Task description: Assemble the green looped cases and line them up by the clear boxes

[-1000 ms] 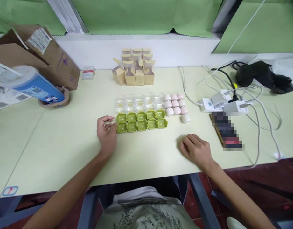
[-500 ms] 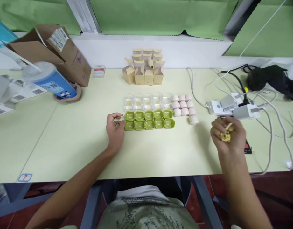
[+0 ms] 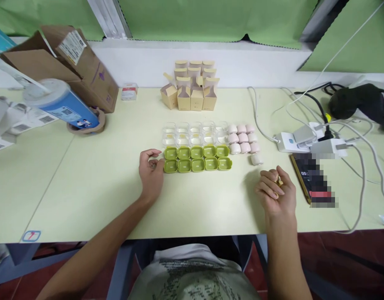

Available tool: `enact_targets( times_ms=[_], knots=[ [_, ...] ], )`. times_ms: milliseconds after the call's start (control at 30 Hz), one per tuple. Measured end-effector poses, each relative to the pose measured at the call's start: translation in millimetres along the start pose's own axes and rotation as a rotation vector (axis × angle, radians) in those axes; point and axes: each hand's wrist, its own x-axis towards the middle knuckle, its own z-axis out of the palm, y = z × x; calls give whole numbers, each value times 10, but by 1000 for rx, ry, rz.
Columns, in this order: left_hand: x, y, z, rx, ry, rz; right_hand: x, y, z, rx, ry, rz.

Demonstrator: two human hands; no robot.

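Observation:
My left hand (image 3: 151, 173) rests on the table at the left end of two rows of green cups (image 3: 198, 165), its fingers bent and apart, with nothing seen in them. Palm up, my right hand (image 3: 277, 189) is curled around small yellow pieces (image 3: 278, 182), partly hidden by the fingers. Behind the green cups stand two rows of clear cups (image 3: 195, 138). Pale pink rounded pieces (image 3: 242, 138) sit in rows to their right, one (image 3: 257, 159) set apart nearer my right hand.
Small open cardboard boxes (image 3: 196, 100) stand at the back. A large carton (image 3: 94, 79) and a blue canister (image 3: 69, 109) are at the left. On the right lie a phone (image 3: 313, 179), a power strip (image 3: 290, 142) with white cables and a black object (image 3: 354, 102).
My right hand has moved left, away from over the phone, and its fingers now cover more of the yellow pieces. The phone is now uncovered. My left hand has stayed in place.

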Motion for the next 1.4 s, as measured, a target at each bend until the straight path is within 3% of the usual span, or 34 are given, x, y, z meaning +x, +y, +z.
enact_targets(
  times_ms=[133, 267, 367, 433, 500, 600, 700, 800, 933, 1067, 1233, 1400],
  knots=[
    [1, -8, 0, 7, -2, 2, 28, -48, 169, -163, 30, -59],
    [-3, -23, 1, -5, 2, -3, 21, 21, 199, -127, 30, -162],
    [-2, -24, 0, -17, 8, -17, -9, 139, 289, -169, 63, -78],
    [0, -23, 0, -32, 13, -26, -16, 199, 411, -320, 137, -82],
    [3, -25, -1, -54, 17, -27, 2, 222, 526, -667, 264, -249],
    [5, -32, 1, -71, 19, -18, 70, 235, 561, -1490, 348, -608],
    [3, -38, 7, -71, 19, -10, 140, 313, 430, -2116, 153, -833],
    [-2, -43, 11, -56, 31, -12, 169, 429, 292, -2386, -42, -1003],
    [-4, -53, 11, -102, -23, 13, 158, 493, 244, -2398, -20, -1161],
    [10, -66, 28, -185, -198, 21, 139, 465, 255, -2229, -82, -1132],
    [69, -86, 80, -184, -290, -21, 147, 412, 299, -2000, -99, -1210],
    [120, -93, 94, -193, -364, -45, 224, 405, 403, -2080, -246, -1082]
  ],
)
